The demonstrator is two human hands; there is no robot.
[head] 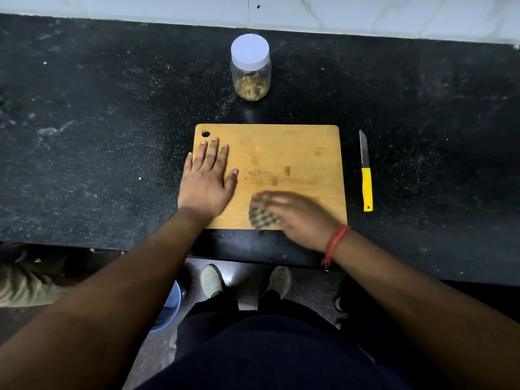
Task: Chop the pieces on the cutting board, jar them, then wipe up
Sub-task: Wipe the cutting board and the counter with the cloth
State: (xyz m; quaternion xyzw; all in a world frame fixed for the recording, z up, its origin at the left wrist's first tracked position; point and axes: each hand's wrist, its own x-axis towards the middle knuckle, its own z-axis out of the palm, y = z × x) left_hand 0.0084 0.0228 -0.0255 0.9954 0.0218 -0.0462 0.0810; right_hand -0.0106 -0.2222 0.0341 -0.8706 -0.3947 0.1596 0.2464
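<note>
A wooden cutting board (295, 153) lies on the black counter with only fine crumbs on it. My left hand (208, 178) lies flat on the board's left part, fingers straight. My right hand (295, 218), blurred by motion, grips a checked cloth (263, 216) against the board's near edge. A clear jar (251, 70) with a white lid on stands behind the board and holds chopped yellowish pieces. A knife with a yellow handle (366, 187) lies on the counter just right of the board, blade pointing away.
The black counter (112, 136) is dusted with crumbs, and one small yellow bit (139, 178) lies left of the board. A white tiled wall (365, 12) runs along the back. Below the counter edge are my shoes and a blue bucket (170, 308).
</note>
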